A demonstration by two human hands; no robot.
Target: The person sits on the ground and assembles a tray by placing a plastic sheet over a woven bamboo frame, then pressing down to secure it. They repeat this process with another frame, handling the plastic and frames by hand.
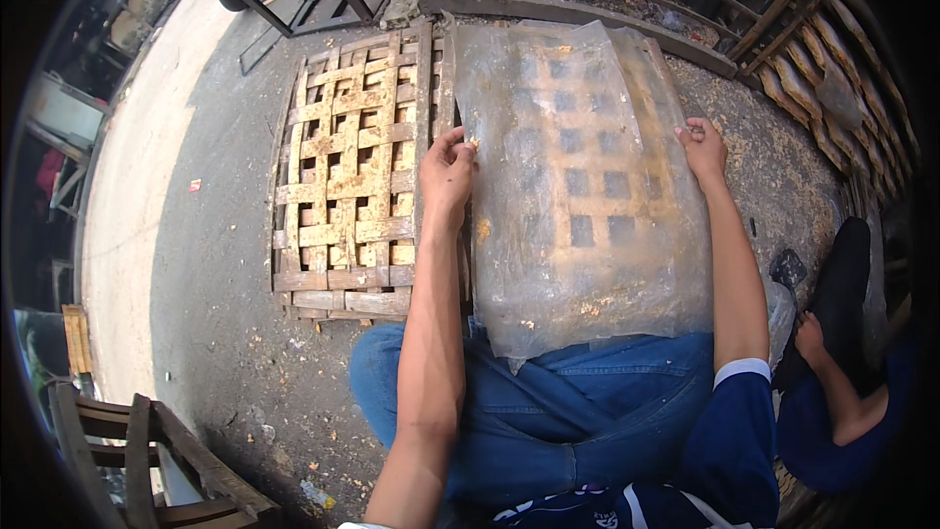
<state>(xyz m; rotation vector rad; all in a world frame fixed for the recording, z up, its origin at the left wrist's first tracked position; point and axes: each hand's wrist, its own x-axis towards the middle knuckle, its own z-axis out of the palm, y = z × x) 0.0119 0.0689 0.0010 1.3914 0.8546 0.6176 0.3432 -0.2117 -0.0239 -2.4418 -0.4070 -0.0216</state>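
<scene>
Plastic sheet (578,186), translucent, crumb-speckled, wrinkled.

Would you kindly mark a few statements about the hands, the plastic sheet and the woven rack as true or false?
1. Both hands grip the clear plastic sheet by its side edges. True: the left hand pinches the left edge and the right hand the right edge.
2. The woven bamboo rack stands upright against a wall. False: it lies flat on the ground.
3. The plastic sheet covers the whole rack. False: the rack's left part lies bare.
4. The person wears blue jeans. True.
5. Another person's hand shows at the right. True.
</scene>
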